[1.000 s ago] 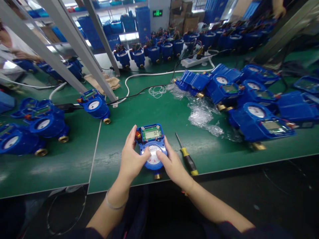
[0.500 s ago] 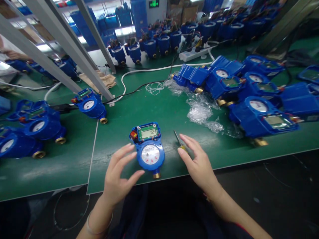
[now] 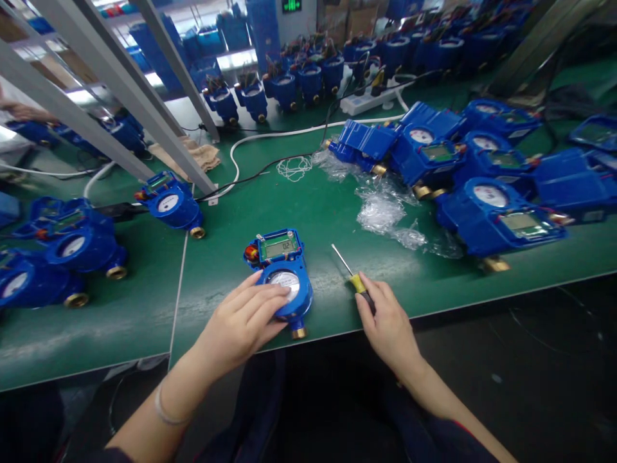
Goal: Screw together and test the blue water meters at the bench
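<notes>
A blue water meter (image 3: 299,283) with a brass fitting lies near the front edge of the green bench. Its upper box is uncovered, showing a circuit board with a lit display (image 3: 281,248) and coloured wires at the left. From the left, my left hand (image 3: 245,318) grips the meter's round body, fingers over part of the dial. My right hand (image 3: 389,325) is closed round the dark end of a screwdriver (image 3: 357,281) with a yellow-and-black handle. The screwdriver's metal shaft points up and left, apart from the meter.
Several blue meters (image 3: 491,212) crowd the right side beside crumpled clear plastic (image 3: 383,209). More meters (image 3: 80,241) stand at the left. A white cable (image 3: 270,136), a power strip (image 3: 369,99) and grey metal posts (image 3: 180,71) lie beyond. A co-worker's hand (image 3: 29,110) shows far left.
My left hand has come down onto the water meter, which has shifted slightly left in view. My right hand, loosely open around the screwdriver before, has closed on its handle.
</notes>
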{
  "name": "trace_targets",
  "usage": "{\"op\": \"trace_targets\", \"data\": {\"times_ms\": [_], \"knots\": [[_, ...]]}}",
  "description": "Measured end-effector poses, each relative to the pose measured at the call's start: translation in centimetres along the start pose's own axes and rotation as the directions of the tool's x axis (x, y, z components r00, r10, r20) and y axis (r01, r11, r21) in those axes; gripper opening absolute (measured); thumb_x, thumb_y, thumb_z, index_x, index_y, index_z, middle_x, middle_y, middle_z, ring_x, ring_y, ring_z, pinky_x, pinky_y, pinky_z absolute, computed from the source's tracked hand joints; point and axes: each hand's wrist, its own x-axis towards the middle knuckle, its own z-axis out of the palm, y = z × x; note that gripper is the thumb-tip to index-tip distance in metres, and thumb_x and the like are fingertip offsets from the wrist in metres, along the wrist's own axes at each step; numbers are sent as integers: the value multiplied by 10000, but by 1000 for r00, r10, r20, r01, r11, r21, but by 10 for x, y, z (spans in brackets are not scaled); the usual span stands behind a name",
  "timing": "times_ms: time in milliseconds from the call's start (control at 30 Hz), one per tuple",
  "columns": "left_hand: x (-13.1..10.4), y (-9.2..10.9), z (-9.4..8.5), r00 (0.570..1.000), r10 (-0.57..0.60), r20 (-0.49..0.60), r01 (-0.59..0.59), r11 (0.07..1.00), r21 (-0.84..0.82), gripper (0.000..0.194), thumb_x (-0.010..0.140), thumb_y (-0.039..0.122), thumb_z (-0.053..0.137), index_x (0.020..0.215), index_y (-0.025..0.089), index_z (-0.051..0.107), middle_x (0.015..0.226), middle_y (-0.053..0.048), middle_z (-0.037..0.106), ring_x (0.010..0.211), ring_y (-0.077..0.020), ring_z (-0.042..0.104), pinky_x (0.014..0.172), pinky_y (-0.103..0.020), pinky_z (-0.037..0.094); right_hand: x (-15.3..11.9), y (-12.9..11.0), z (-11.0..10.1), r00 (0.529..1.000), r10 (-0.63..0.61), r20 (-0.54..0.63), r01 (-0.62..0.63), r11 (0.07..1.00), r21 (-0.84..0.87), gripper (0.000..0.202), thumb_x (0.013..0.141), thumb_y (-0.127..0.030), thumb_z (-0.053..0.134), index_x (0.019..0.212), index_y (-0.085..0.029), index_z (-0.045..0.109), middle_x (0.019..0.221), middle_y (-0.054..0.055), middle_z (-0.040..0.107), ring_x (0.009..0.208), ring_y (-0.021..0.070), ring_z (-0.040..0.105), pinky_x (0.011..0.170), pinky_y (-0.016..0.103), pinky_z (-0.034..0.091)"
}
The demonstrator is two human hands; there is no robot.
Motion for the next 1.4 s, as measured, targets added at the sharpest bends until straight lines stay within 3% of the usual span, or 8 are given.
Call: {"op": "trace_targets", "data": {"times_ms": [100,233,333,500,700,900,1400], "knots": [[18,-13,-20,991,-37,129,46,997,-68,337,835,260,749,1085,134,560,1070,-89,727,1018,-209,686,1114,-407,456,-3,3,-7,998,70,-1,-68,982,176,418,1023,-329,448,1380,-134,546,1161,147,631,1043,273,663,891,416,551],[49,-31,-40,938,-104,331,130,990,-57,394,705,275,799,979,175,534,885,-46,689,836,-225,682,812,-356,558,-10,1,-15,995,89,36,-96,920,379,338,984,-284,522,1290,-171,614,1090,95,660,981,222,667,920,374,529],[68,-39,-45,867,-135,479,181,982,-50,358,727,356,763,932,198,516,812,-14,646,739,-206,649,661,-313,496,-18,-4,-23,997,47,67,-72,892,447,267,940,-230,574,1192,-202,658,1031,59,676,953,198,662,874,326,528],[85,-40,-48,774,-140,618,216,975,-49,301,754,412,704,860,218,500,732,23,592,631,-169,592,585,-281,399,-33,-12,-29,992,-19,123,-43,875,482,216,910,-186,595,1110,-204,675,964,44,675,882,176,665,792,290,528],[85,-38,-46,761,-179,624,259,965,-39,306,755,432,691,875,220,506,749,19,612,647,-169,607,601,-270,401,-36,-21,-19,995,-6,102,-47,859,510,224,888,-157,590,1088,-201,681,940,51,682,864,186,674,784,312,551],[84,-36,-46,749,-211,628,276,961,-6,312,750,454,685,859,214,518,757,7,622,645,-172,606,598,-274,393,-41,-26,-15,992,-107,62,59,847,529,248,858,-132,607,1090,-201,665,950,56,682,863,183,678,780,314,567],[91,-25,-37,769,-272,578,277,957,81,406,735,498,733,877,215,478,747,8,617,649,-192,601,583,-274,352,-45,-40,2,982,-183,-38,182,889,420,268,873,-135,606,1128,-190,665,970,74,680,868,182,689,756,310,591]]}}
